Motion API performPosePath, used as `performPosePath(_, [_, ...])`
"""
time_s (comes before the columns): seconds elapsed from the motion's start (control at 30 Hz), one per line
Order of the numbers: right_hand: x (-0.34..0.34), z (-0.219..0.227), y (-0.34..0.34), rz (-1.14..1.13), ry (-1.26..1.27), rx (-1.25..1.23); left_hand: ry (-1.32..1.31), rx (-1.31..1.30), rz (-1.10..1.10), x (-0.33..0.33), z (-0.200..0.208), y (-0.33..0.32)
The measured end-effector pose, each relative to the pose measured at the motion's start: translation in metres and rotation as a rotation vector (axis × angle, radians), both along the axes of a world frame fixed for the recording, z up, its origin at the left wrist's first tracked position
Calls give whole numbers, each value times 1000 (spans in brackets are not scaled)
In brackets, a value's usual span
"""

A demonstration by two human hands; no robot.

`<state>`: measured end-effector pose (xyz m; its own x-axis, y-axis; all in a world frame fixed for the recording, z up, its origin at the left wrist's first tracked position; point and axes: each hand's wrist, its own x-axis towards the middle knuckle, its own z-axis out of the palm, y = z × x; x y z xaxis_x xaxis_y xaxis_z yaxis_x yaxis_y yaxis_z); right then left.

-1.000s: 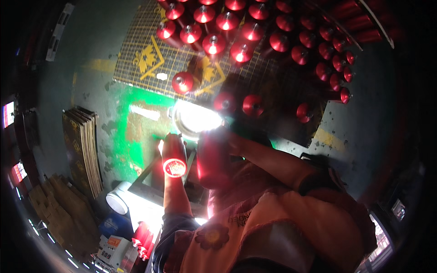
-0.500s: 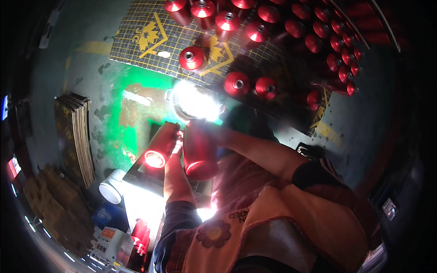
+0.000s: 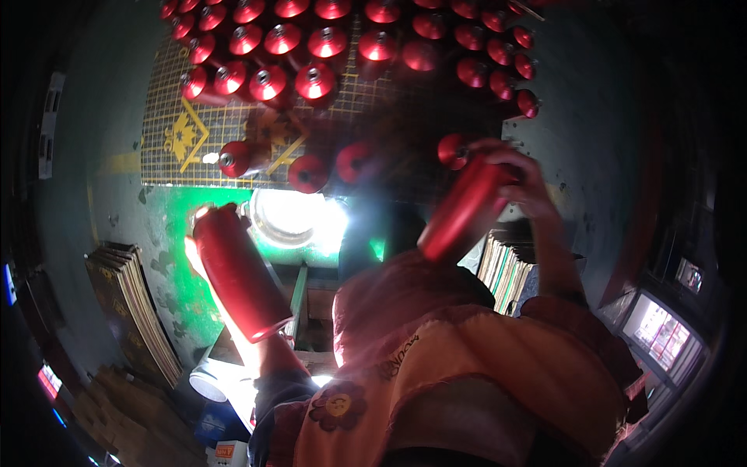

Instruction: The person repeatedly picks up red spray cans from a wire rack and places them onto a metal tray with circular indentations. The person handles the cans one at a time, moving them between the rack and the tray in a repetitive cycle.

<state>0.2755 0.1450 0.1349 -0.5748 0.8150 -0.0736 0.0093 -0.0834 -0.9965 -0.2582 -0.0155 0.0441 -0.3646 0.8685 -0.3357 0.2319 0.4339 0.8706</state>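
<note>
The right hand [image 3: 526, 180] has swung right, fingers around a tilted red bottle [image 3: 465, 208]. The left hand [image 3: 194, 255] holds another bottle [image 3: 243, 274], fingers mostly hidden.

A single wide fisheye view looks down from the person's head, facing forward over the apron [image 3: 498, 342]; the left hand [image 3: 194, 253] and right hand [image 3: 531, 183] are near, the patterned board [image 3: 167, 113] lies farther off, and straight edges bend outward.
</note>
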Motion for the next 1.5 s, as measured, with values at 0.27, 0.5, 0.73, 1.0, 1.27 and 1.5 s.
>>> performPosePath(0.27, [137,-48,2,-538,-715,552,210,351,-779,256,57,114])
performPosePath(0.5, [127,-179,2,-727,-822,603,487,488,-492,377,-48,99])
performPosePath(0.73, [136,-165,-16,-560,-936,624,517,492,-375,398,-58,71])
performPosePath(1.0, [81,-74,39,-309,-572,555,638,519,-319,238,28,113])
performPosePath(1.27, [-215,-125,125,66,-438,719,630,196,-299,63,-37,244])
performPosePath(1.5, [-300,-180,148,0,-572,810,647,359,-407,35,-74,272])
